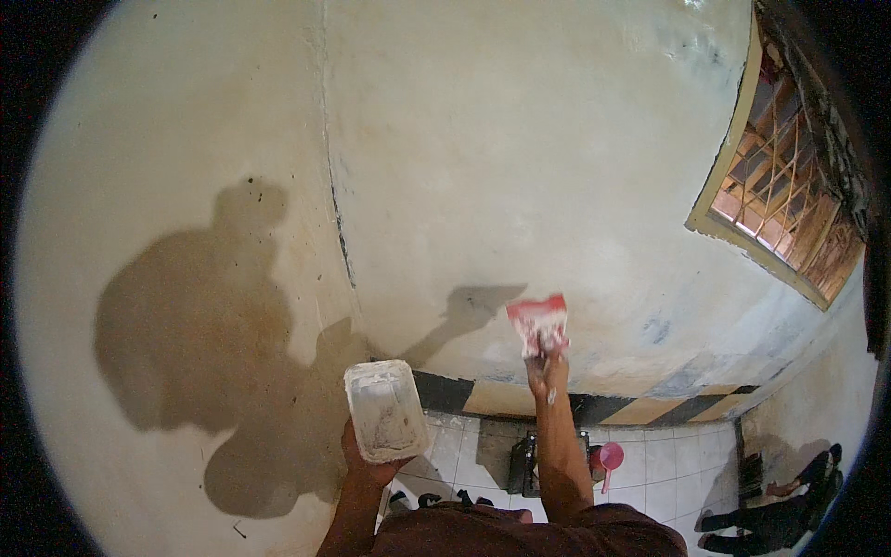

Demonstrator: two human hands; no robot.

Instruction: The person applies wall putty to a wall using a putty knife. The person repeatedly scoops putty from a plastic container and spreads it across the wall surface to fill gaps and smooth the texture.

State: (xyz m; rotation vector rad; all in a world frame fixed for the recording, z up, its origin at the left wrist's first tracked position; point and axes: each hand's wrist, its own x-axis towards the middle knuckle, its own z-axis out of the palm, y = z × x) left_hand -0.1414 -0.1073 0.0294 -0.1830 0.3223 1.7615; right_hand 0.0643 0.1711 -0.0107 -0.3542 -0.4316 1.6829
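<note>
In the head view my left hand holds a translucent rectangular plastic tub from beneath, its inside smeared with whitish paste. My right hand grips a red, blurred flat scraper coated with white paste, raised in front of the pale wall. A white smear shows on the back of that hand. Dark shadows of my body and arms fall on the wall, and a thin dark crack runs down it left of centre.
A window with a metal grille is at upper right. Black and tan tiles band the wall's base. On the white tiled floor lie a dark crate-like object and a pink dipper. Dark items, possibly clothing, sit at lower right.
</note>
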